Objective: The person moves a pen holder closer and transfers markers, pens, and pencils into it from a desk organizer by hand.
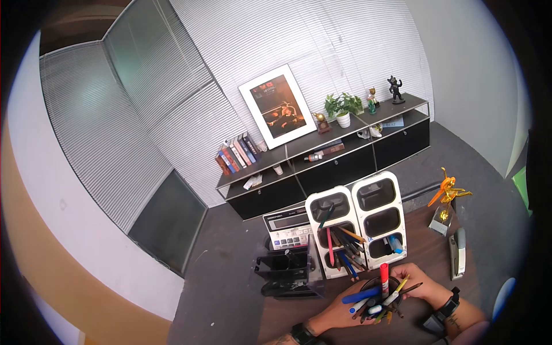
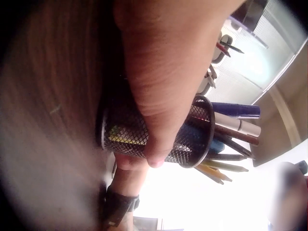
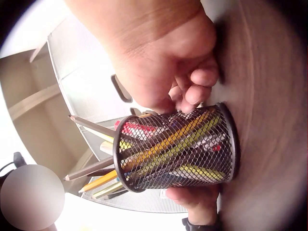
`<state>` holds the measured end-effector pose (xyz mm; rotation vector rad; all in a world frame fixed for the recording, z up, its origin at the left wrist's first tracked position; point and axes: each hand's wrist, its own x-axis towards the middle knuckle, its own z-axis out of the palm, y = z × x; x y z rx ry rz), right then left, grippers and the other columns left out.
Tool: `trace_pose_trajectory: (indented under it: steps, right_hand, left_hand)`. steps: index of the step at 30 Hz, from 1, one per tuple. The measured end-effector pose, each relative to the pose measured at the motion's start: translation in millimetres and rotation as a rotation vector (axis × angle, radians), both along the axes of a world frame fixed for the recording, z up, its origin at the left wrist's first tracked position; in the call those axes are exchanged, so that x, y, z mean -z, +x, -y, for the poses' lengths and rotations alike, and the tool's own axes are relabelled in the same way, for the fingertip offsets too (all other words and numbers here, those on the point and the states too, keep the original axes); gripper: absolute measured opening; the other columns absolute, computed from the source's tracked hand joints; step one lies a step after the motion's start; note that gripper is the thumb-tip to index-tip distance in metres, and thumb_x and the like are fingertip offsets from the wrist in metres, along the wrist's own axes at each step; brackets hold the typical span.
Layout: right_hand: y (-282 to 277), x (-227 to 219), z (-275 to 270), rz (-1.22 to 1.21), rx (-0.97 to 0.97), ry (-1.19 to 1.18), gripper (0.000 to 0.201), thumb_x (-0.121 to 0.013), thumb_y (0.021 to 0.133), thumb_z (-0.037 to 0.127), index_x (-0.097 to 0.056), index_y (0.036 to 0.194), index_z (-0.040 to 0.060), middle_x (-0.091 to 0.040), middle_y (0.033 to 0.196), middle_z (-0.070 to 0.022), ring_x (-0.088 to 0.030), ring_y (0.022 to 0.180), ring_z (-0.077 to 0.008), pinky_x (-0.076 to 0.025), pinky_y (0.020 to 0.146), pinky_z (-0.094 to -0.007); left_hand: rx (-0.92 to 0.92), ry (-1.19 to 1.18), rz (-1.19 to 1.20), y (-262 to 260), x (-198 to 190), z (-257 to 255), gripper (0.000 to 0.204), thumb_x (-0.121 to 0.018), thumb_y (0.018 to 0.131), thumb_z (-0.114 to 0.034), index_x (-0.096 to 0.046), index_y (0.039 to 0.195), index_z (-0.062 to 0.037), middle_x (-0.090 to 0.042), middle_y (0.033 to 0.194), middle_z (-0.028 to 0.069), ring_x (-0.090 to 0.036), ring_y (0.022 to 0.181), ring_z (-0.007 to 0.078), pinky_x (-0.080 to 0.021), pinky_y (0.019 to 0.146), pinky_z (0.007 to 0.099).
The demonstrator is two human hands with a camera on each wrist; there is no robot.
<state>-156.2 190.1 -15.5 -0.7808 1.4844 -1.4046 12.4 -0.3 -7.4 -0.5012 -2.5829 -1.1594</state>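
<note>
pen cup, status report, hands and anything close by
Left hand and right hand both grip the mesh pen cup, full of pens. White organizer directly behind; stapler off right.

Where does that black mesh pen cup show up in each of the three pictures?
Head view: the mesh cup sits at the bottom centre, between both hands.
Left wrist view: centre, lying sideways in the picture, partly behind the left hand.
Right wrist view: lower centre, below the right hand.
Shared landmark: the pens sticking out of its mouth.
</note>
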Motion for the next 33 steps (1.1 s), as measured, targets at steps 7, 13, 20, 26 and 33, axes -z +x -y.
trace_pose_trajectory:
  steps: [7,13,20,26,33]
  right_hand:
    - [4.5,-6.2,2.5,-0.084,0.064,0.028,0.018,-0.049,0.076,-0.01,-0.044,0.067,0.0046,-0.048,0.058,-0.0026,-0.055,0.045,-0.0114,-0.042,0.04,-0.0265]
    - [7.6,-3.6,3.8,-0.145,0.162,0.032,0.02,-0.049,0.084,-0.006,-0.047,0.068,0.0062,-0.051,0.056,-0.0021,-0.054,0.042,-0.0112,-0.038,0.037,-0.0255]
    - [8.8,-9.3,3.4,-0.103,0.188,-0.027,0.021,-0.051,0.088,-0.002,-0.046,0.07,0.0077,-0.05,0.054,-0.0014,-0.052,0.04,-0.0101,-0.035,0.036,-0.0246]
    - [11.0,-17.9,4.3,-0.154,0.165,-0.028,0.016,-0.046,0.077,-0.008,-0.045,0.068,0.0057,-0.05,0.053,-0.0036,-0.052,0.04,-0.0122,-0.035,0.035,-0.0275]
    - [9.8,-13.6,4.3,-0.207,0.103,-0.018,0.016,-0.044,0.08,-0.007,-0.047,0.069,0.0049,-0.05,0.053,-0.0027,-0.054,0.041,-0.0115,-0.037,0.037,-0.0265]
  left_hand:
    - [-0.027,0.028,0.048,-0.8,6.2,-1.5,0.084,-0.083,0.074,-0.035,-0.044,0.142,-0.0033,-0.043,0.143,0.02,-0.046,0.132,0.0386,-0.039,0.111,0.0452]
    - [-0.037,-0.065,-0.063,-0.6,10.4,-1.1,0.08,-0.083,0.076,-0.034,-0.047,0.139,-0.002,-0.043,0.145,0.0201,-0.047,0.132,0.0374,-0.037,0.112,0.0456]
    - [-0.029,0.249,0.014,0.6,-5.2,-8.9,0.067,-0.086,0.074,-0.015,-0.054,0.131,0.0009,-0.053,0.134,0.0135,-0.052,0.121,0.022,-0.041,0.106,0.0365]
    - [0.006,0.143,-0.102,-1.6,-3.6,-7.9,0.065,-0.087,0.074,-0.022,-0.057,0.127,0.0016,-0.053,0.135,0.0172,-0.051,0.124,0.0294,-0.04,0.108,0.0407]
    - [0.009,0.06,-0.062,2.3,-4.1,-4.2,0.075,-0.087,0.074,-0.031,-0.053,0.131,0.0028,-0.05,0.137,0.0192,-0.048,0.128,0.0321,-0.037,0.111,0.0425]
